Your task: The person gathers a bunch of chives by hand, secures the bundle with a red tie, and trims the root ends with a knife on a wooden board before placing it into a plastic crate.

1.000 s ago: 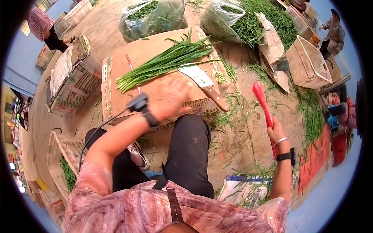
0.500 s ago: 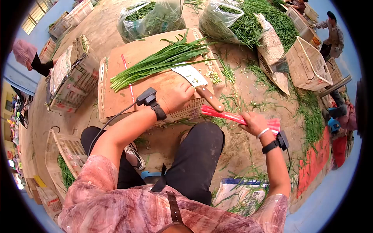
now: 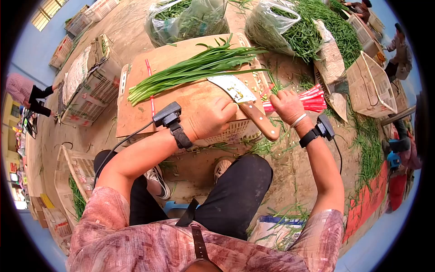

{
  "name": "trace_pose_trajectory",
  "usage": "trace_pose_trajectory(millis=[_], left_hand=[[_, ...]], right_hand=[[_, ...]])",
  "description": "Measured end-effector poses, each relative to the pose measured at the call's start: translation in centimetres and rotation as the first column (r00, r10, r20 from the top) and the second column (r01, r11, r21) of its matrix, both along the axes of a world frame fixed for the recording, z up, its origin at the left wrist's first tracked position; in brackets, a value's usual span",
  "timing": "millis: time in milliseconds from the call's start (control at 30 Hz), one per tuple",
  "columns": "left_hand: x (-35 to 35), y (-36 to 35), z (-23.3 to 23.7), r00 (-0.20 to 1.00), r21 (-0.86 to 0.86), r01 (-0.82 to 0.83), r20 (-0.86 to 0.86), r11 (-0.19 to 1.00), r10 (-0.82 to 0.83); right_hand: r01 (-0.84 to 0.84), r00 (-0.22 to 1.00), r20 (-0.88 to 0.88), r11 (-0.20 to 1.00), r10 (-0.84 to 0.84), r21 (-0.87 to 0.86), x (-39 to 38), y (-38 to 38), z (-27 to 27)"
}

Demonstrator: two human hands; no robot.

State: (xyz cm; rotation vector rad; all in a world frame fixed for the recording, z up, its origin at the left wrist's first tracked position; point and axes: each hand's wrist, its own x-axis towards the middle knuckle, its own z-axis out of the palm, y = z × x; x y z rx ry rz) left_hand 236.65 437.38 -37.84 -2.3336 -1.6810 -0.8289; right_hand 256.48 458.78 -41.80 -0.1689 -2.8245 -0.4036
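Note:
A bunch of long green chives (image 3: 195, 71) lies across the brown board (image 3: 176, 106), over a red-and-white strip (image 3: 152, 104). A cleaver with a wooden handle (image 3: 259, 120) rests at the board's right front, its pale blade (image 3: 231, 87) flecked with green bits and its handle jutting past the edge. My left hand (image 3: 213, 119) is closed just left of the handle, above the front edge; what its fingers hold, if anything, is hidden. Right of the cleaver, my right hand (image 3: 287, 107) grips a bundle of red-and-white strips (image 3: 313, 99), which fans out to the right.
The board sits on a plastic crate (image 3: 238, 130). Behind it stand plastic bags of greens (image 3: 190, 22) (image 3: 272, 27), with a heap of greens (image 3: 340, 31) beyond. Crates stand left (image 3: 93, 84) and right (image 3: 371, 86). Other people work at both edges. Loose stalks litter the floor.
My right hand has moved up and slightly left with the strips, closer to the cleaver. My left hand stays closed near the handle. The whole view has shifted a little.

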Motion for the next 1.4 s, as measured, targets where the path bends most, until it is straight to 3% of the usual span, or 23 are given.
trace_pose_trajectory(millis=[100, 233, 267, 333, 367, 467, 533, 567, 600, 667, 700, 733, 800, 867, 933, 967, 1000, 1067, 1100, 1200, 1267, 1333, 1400], left_hand=[[-0.2, 0.0, 0.3, 0.999, -0.055, -0.015, -0.041, 0.998, 0.013], [0.2, -0.4, -0.9, 0.997, -0.04, -0.039, -0.074, 0.998, 0.036], [0.4, -0.7, -1.3, 0.995, -0.028, -0.051, -0.092, 0.998, 0.048], [0.3, -1.2, -2.5, 0.996, -0.079, -0.065, -0.064, 0.995, 0.06], [0.1, -1.0, -3.7, 0.998, -0.067, -0.061, -0.024, 0.996, 0.059], [-0.3, -2.0, -0.3, 0.996, -0.054, -0.087, -0.011, 0.995, 0.087], [-0.8, -2.5, 0.2, 0.995, -0.256, -0.1, -0.037, 0.962, 0.093], [-0.9, -2.8, 0.3, 0.997, -0.169, -0.022, 0.074, 0.985, 0.035], [-1.3, -3.2, 0.4, 0.984, -0.066, 0.051, 0.172, 0.997, -0.039], [-2.3, -4.2, 0.2, 0.957, -0.001, -0.169, 0.239, 0.986, 0.165], [-2.8, -4.9, 0.1, 0.929, 0.028, -0.262, 0.277, 0.965, 0.244], [-4.4, -5.5, 0.2, 0.92, 0.173, -0.391, 0.094, 0.904, 0.38], [-7.5, -6.8, 0.2, 0.794, 0.099, -0.606, 0.008, 0.79, 0.608], [-10.8, -7.4, -1.8, 0.652, -0.122, -0.757, -0.08, 0.642, 0.754], [-12.9, -8.9, -3.6, 0.672, -0.241, -0.726, -0.053, 0.644, 0.738], [-13.4, -9.6, -4.5, 0.69, -0.288, -0.703, -0.055, 0.65, 0.722], [-13.9, -10.0, -5.4, 0.708, -0.333, -0.678, -0.057, 0.655, 0.704], [-14.0, -10.2, -5.4, 0.718, -0.382, -0.664, -0.083, 0.643, 0.691], [-14.1, -10.1, -5.3, 0.711, -0.373, -0.68, -0.126, 0.631, 0.692], [-13.9, -10.3, -5.4, 0.718, -0.343, -0.685, -0.168, 0.643, 0.675], [-14.4, -9.8, -6.7, 0.713, -0.316, -0.695, -0.182, 0.646, 0.677], [-14.4, -10.1, -6.4, 0.743, -0.306, -0.648, -0.049, 0.698, 0.668], [-14.7, -10.0, -6.7, 0.727, -0.294, -0.678, -0.138, 0.673, 0.672]], right_hand=[[-0.112, 0.989, -0.1, 0.994, 0.113, 0.017, -2.4, -1.1, 0.1], [0.169, 0.978, -0.133, 0.984, -0.16, 0.058, -5.1, -0.5, -1.4], [0.208, 0.978, 0.015, 0.977, -0.207, -0.057, -5.2, -1.0, -1.0], [-0.002, 0.996, -0.084, 0.995, -0.007, -0.103, -5.1, -0.4, -1.0], [0.167, 0.973, 0.187, 0.969, -0.132, -0.183, -4.8, -0.4, 0.2], [0.089, 0.996, 0.045, 0.963, -0.08, -0.253, -3.0, -2.7, 6.0], [0.179, 0.964, -0.09, 0.856, -0.252, -0.484, -1.5, -4.4, 5.9], [0.283, 0.935, 0.028, 0.7, -0.353, -0.656, -0.4, -4.7, 4.9], [0.201, 0.962, 0.009, 0.685, -0.273, -0.701, -0.3, -6.8, 5.8], [0.444, 0.887, 0.25, 0.568, -0.388, -0.693, -1.1, -9.4, 4.9], [0.457, 0.884, 0.264, 0.591, -0.386, -0.665, -1.6, -10.7, 4.2], [0.473, 0.877, 0.279, 0.61, -0.39, -0.635, -2.0, -11.6, 3.2], [0.532, 0.828, 0.321, 0.463, -0.46, -0.709, -2.6, -11.7, 0.7], [0.505, 0.819, 0.294, 0.375, -0.493, -0.777, -2.3, -11.4, -0.1], [0.39, 0.847, 0.185, 0.346, -0.498, -0.853, -1.6, -11.7, -0.1], [0.381, 0.864, 0.074, 0.552, -0.498, -0.742, -0.8, -12.6, 1.1], [0.48, 0.808, 0.14, 0.504, -0.572, -0.718, 0.3, -13.5, 2.9], [0.458, 0.763, 0.132, 0.385, -0.633, -0.801, 5.3, -13.8, 2.8], [0.391, 0.825, -0.034, 0.614, -0.564, -0.685, 8.9, -14.0, 1.7], [0.435, 0.478, 0.235, -0.005, -0.846, -0.9, 15.8, -19.6, -0.3], [0.319, 0.343, 0.308, -0.199, -0.887, -0.927, 20.2, -23.6, -5.6], [0.405, 0.215, 0.539, -0.428, -0.815, -0.808, 22.6, -27.0, -10.7], [0.59, 0.244, 0.539, -0.318, -0.806, -0.742, 25.5, -29.7, -18.8]])
